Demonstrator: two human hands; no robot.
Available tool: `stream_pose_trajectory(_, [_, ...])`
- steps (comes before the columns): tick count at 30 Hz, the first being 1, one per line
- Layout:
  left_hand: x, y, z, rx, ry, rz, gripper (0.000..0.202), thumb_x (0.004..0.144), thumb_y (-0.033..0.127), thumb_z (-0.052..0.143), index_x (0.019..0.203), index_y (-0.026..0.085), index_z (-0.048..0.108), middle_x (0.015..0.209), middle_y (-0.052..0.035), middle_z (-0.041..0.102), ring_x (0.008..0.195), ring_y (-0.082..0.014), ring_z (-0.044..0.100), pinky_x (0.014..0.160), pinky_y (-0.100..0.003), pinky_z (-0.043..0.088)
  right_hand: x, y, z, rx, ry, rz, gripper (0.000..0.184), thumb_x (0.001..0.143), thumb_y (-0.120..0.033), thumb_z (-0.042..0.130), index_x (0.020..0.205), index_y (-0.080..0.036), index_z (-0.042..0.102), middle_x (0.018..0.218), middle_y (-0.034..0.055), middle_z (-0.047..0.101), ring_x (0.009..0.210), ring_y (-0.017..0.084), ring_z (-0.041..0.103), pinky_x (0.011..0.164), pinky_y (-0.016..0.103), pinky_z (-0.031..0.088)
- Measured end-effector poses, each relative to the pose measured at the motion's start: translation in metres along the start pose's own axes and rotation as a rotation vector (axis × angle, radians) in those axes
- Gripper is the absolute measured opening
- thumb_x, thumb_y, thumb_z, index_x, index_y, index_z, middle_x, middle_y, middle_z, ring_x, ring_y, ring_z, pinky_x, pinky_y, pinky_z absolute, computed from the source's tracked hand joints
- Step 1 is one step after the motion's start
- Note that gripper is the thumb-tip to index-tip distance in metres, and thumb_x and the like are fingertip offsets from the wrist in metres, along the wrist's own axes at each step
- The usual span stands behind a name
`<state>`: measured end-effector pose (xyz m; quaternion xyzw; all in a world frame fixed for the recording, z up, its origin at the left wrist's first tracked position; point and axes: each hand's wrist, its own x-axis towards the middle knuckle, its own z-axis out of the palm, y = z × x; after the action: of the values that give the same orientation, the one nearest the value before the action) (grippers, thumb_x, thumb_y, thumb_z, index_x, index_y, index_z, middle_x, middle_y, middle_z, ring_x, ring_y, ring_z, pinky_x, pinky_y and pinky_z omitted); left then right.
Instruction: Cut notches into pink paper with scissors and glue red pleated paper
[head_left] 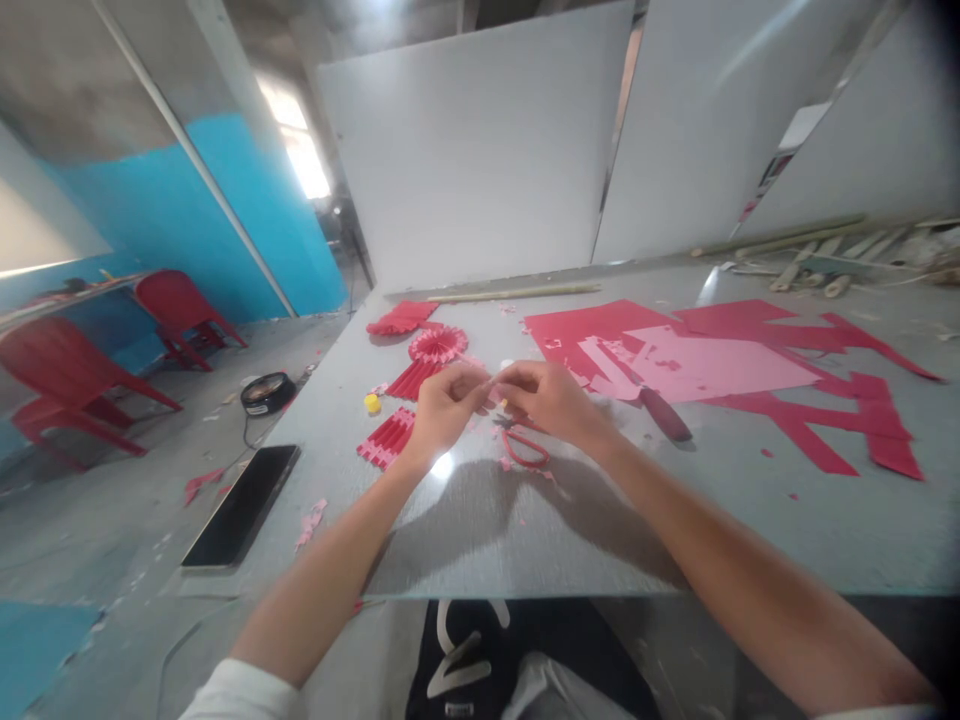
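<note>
My left hand [446, 408] and my right hand [551, 397] meet above the middle of the grey table [525, 540], their fingertips pinching a small pale piece [501, 368] that is too small to identify. Just below them lie red-handled scissors [524, 448]. Left of my left hand are a red paper rosette [437, 344], pleated pink-red paper strips [388, 437] and a yellow cap [373, 403]. Large cut red and pink paper sheets [720, 360] spread to the right, with a dark red tool handle [665, 414] at their edge.
A folded red paper fan [401, 318] and a long bamboo stick [514, 293] lie toward the table's far edge. A black phone [240, 505] rests near the left edge. Paper scraps are scattered about. Red plastic chairs [67, 380] stand at left, and white panels rise behind.
</note>
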<state>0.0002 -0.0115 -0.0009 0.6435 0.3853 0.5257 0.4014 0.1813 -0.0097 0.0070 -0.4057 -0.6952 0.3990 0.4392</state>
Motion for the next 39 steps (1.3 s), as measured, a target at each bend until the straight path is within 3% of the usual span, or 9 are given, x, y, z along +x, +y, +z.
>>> stream_pose_trajectory(13, [0.001, -0.0035, -0.0007, 0.04, 0.028, 0.035, 0.018, 0.083, 0.028, 0.073, 0.092, 0.012, 0.069, 0.07, -0.0043, 0.07, 0.061, -0.0146, 0.068, 0.061, -0.027, 0.058, 0.0012, 0.0014, 0.0004, 0.023, -0.011, 0.035, 0.019, 0.085, -0.036, 0.067, 0.08, -0.018, 0.071, 0.07, 0.0026, 0.069, 0.056, 0.013, 0.062, 0.055, 0.024, 0.048])
stream_pose_trajectory(19, [0.0004, -0.0013, 0.0003, -0.014, -0.017, -0.001, 0.022, 0.081, 0.029, 0.075, 0.094, 0.012, 0.07, 0.071, -0.0047, 0.07, 0.065, -0.0157, 0.07, 0.063, -0.028, 0.058, -0.0001, 0.0015, 0.0011, -0.015, 0.009, -0.004, 0.018, 0.084, -0.037, 0.068, 0.082, -0.019, 0.072, 0.065, 0.0017, 0.068, 0.056, 0.014, 0.061, 0.054, 0.026, 0.047])
stream_pose_trajectory(31, [0.0016, -0.005, -0.0044, -0.101, -0.026, -0.038, 0.012, 0.073, 0.015, 0.075, 0.084, 0.014, 0.07, 0.067, -0.0035, 0.071, 0.059, -0.0155, 0.068, 0.053, -0.024, 0.053, -0.002, -0.0029, 0.0018, -0.166, 0.002, -0.056, 0.017, 0.086, -0.032, 0.065, 0.076, -0.02, 0.068, 0.068, 0.0013, 0.068, 0.058, 0.014, 0.057, 0.057, 0.027, 0.042])
stream_pose_trajectory(39, [0.0007, -0.0016, -0.0009, 0.046, -0.003, 0.0, 0.018, 0.081, 0.024, 0.071, 0.095, 0.014, 0.069, 0.068, -0.0025, 0.068, 0.063, -0.0175, 0.07, 0.057, -0.028, 0.056, -0.001, -0.0032, 0.0016, -0.18, 0.07, -0.058, 0.014, 0.087, -0.029, 0.062, 0.076, -0.021, 0.065, 0.071, 0.0012, 0.069, 0.06, 0.014, 0.058, 0.06, 0.028, 0.043])
